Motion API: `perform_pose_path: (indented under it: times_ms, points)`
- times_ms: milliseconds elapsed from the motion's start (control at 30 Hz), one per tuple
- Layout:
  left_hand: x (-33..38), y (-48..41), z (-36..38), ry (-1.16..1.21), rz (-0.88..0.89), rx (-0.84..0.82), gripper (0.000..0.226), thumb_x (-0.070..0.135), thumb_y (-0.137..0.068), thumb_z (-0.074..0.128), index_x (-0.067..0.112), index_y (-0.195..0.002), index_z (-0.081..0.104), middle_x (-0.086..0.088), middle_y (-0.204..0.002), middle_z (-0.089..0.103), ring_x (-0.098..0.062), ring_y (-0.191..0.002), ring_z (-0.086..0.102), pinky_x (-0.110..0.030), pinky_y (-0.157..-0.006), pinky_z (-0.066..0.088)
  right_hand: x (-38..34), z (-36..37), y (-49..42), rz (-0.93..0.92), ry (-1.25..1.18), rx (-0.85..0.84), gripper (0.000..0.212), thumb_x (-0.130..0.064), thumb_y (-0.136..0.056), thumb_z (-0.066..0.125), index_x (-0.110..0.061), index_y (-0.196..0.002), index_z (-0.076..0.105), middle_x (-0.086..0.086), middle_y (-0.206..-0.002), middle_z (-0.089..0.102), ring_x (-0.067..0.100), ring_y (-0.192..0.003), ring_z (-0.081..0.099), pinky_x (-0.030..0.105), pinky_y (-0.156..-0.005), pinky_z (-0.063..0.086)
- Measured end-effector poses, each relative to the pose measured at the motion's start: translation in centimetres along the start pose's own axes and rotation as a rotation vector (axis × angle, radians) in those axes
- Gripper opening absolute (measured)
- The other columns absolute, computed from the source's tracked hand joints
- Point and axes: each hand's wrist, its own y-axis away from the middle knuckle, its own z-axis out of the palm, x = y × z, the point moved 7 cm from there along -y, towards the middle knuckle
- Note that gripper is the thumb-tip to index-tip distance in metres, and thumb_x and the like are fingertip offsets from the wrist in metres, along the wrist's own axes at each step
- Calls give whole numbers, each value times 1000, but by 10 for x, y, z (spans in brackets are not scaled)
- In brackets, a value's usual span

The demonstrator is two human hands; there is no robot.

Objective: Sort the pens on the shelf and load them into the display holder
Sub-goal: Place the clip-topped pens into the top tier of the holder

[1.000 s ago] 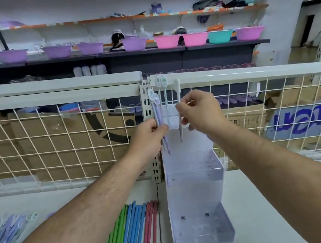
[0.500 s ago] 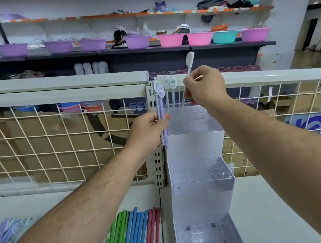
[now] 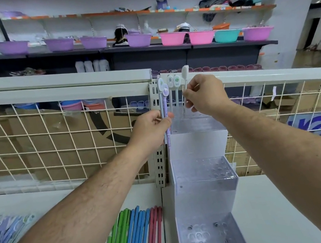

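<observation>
Two spare pens (image 3: 165, 107) gripped in the left hand (image 3: 152, 128), the right hand (image 3: 207, 94) pinched a white pen (image 3: 185, 72), likely needing plumb entry into the top tier of the display holder (image 3: 198, 124).

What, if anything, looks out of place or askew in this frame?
Nothing is damaged or spilled. The display holder stands upright. The only untidy spot is the heap of pastel pens at the left edge of the shelf, fanned loosely, unlike the green, blue and red pens lined up beside the holder.
</observation>
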Motion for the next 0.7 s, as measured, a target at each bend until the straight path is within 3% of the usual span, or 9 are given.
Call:
perform_pose_path:
  times_ms: [167, 333, 433, 500, 567, 700]
  points:
    - [2, 2, -1, 2, -5, -10, 16, 16, -99, 58, 4, -103, 67, 23, -102, 71, 5, -49, 53, -23, -50, 51, 4, 5, 2, 20, 57, -58, 12, -18, -94, 70, -15, -83, 67, 2, -70, 71, 15, -64, 70, 24, -51, 55]
    - [6, 5, -3, 6, -16, -33, 12, 15, -98, 59, 12, -93, 69, 18, -101, 72, 7, -50, 55, -21, -51, 51, 3, -1, 5, 68, 132, -33, 15, -22, -88, 75, -11, -79, 70, 7, -75, 69, 26, -74, 68, 40, -69, 61]
    - [13, 8, -3, 49, 8, -28, 13, 13, -98, 59, 4, -91, 66, 14, -100, 74, 4, -55, 57, -23, -54, 49, 0, -9, 16, 65, -3, 5, 12, -16, -85, 70, -8, -78, 67, 2, -69, 65, 17, -62, 60, 34, -57, 55]
    - [17, 10, -1, 81, 13, -31, 15, 14, -97, 60, 4, -88, 66, 7, -95, 75, -2, -59, 60, -24, -54, 50, -7, -6, 29, 53, -180, -83, 15, -15, -85, 72, -8, -74, 65, -1, -62, 61, 6, -48, 52, 22, -42, 44]
    - [21, 14, 2, 97, 16, -46, 16, 17, -97, 61, 5, -89, 68, -4, -82, 72, -11, -62, 58, -24, -53, 50, -16, -2, 43, 4, -270, -176, 16, -16, -85, 73, -7, -75, 65, -3, -59, 61, 2, -42, 48, 15, -40, 38]
    - [26, 22, 11, 87, 24, -112, 18, 13, -99, 57, 14, -90, 72, 5, -66, 66, -8, -57, 55, -23, -53, 48, -26, 0, 63, -55, -356, -285, 17, -19, -84, 76, -4, -81, 70, -2, -57, 62, 6, -44, 44, 19, -41, 35]
